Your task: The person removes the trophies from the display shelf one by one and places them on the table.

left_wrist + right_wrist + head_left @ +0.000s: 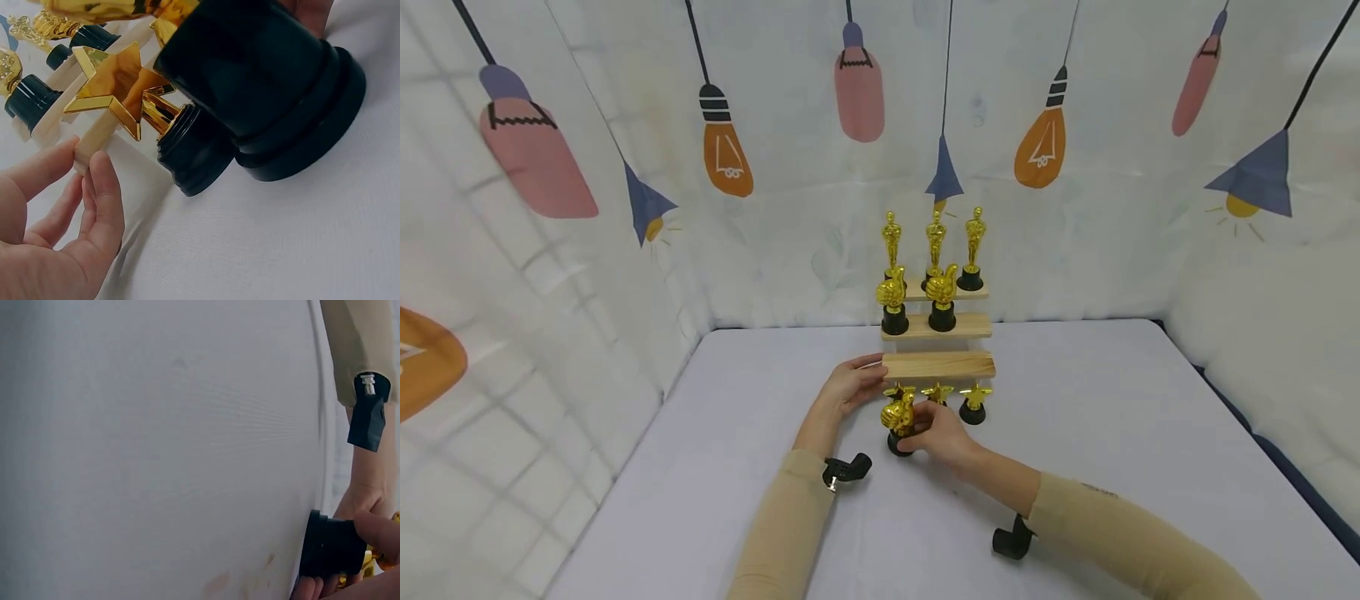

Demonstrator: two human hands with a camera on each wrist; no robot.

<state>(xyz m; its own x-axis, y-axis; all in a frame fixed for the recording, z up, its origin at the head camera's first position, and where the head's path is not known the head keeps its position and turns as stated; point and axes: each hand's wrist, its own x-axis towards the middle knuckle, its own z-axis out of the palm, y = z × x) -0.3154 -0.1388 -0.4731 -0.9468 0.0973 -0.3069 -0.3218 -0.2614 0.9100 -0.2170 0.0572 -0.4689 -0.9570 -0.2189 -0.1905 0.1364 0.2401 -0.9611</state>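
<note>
My right hand (pixel 946 435) grips a gold thumbs-up trophy (pixel 897 413) in front of the shelf, its black base (pixel 334 545) showing in the right wrist view. My left hand (pixel 850 383) pinches the left end of the lowest wooden shelf board (pixel 940 365) between thumb and fingers, clear in the left wrist view. Gold star trophies on black bases stand before that board; the right one (pixel 973 402) is in full sight, while the left star (pixel 115 87) is partly hidden behind the held trophy in the head view.
Two thumbs-up trophies (pixel 942 298) stand on the middle board (pixel 970 325). Three gold figure trophies (pixel 973 250) stand on the top board behind them. A white cloth covers the table (pixel 1075 417), and a patterned curtain (pixel 790 250) hangs at the back.
</note>
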